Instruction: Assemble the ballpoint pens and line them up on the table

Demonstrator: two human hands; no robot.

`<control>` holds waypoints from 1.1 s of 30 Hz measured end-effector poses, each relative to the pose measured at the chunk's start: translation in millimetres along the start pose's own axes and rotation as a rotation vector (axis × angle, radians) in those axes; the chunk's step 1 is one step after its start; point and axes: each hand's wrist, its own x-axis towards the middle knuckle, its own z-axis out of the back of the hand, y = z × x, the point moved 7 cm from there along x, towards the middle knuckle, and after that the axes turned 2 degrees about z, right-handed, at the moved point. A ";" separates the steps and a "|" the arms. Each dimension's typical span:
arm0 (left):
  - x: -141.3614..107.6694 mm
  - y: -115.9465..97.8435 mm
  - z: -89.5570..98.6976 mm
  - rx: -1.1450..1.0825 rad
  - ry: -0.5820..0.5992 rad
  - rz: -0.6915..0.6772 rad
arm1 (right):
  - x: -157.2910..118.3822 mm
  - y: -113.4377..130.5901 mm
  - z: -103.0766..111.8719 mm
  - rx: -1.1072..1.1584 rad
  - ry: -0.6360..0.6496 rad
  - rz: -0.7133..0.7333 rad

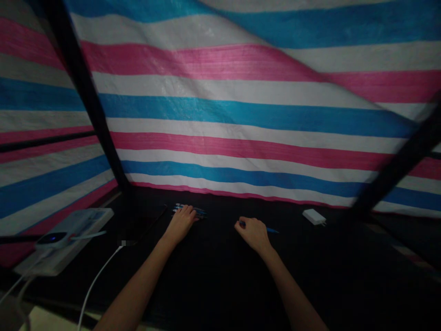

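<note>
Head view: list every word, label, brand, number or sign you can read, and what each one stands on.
No text is readable.
Blue-lit display at left: too small and blurred to read.
Pens under the left hand, blue pen in the right hand: any print too small to tell.
White adapter: no legible marking.
Striped sheet: no lettering visible.

Left hand (184, 217) on several pens (201, 213), right hand (255, 231) holding blue pen (272, 230), black table (213, 280)

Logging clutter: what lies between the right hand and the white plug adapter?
Head view: a blue pen juts from the right hand, then bare dark tabletop.
</note>
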 end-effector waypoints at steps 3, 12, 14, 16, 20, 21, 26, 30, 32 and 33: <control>-0.1 0.5 2.5 0.025 -0.003 0.021 | 0.4 0.8 -2.5 0.006 0.020 0.023; -9.0 15.4 -8.4 0.109 -0.020 0.123 | 2.0 -4.4 -4.2 -0.023 -0.023 0.045; -9.7 15.6 -12.4 0.115 -0.001 0.106 | 2.2 -11.2 -4.3 -0.068 -0.096 0.053; -8.8 13.2 -13.8 0.126 0.018 0.079 | 2.9 -23.7 -7.8 -0.114 -0.142 0.029; -4.5 1.7 -11.0 0.104 0.034 -0.008 | 6.0 -47.2 -10.5 -0.137 -0.206 -0.059; -3.7 -2.7 -10.0 0.083 0.033 -0.045 | 6.3 -46.8 -6.6 -0.129 -0.244 -0.056; -5.3 -28.5 -5.9 -0.016 0.025 -0.240 | 0.8 0.2 8.4 0.140 -0.225 0.156; -8.1 -45.9 -1.1 -0.029 0.014 -0.316 | -6.9 35.7 -18.4 0.408 0.128 0.174; -8.4 -51.2 1.0 -0.043 0.023 -0.327 | -8.3 43.3 -31.9 0.501 0.238 0.184; -8.3 -52.8 1.8 -0.051 0.031 -0.325 | -7.5 43.9 -36.4 0.553 0.262 0.183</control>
